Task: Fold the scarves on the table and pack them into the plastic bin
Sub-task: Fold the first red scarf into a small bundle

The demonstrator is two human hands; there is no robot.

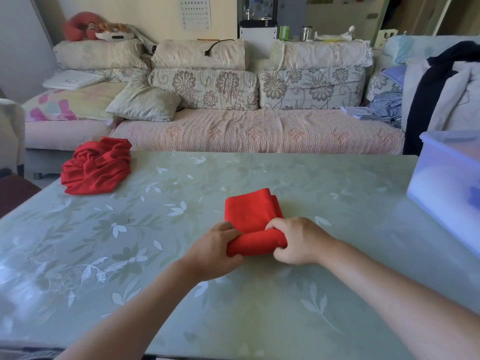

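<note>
Now left hand (213,252) & right hand (298,242) curl round the ends of the near fold of the red cloth scarf (250,214), mid-surface of the green floral table (337,203). Soft, light, floppy: prob. springs open, so grip thru all layers. At right edge: translucent plastic bin (446,175).

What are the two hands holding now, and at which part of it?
Both hold the folded red fabric scarf at its near, rolled-up edge: the left hand grips its left end, the right hand its right end.
</note>
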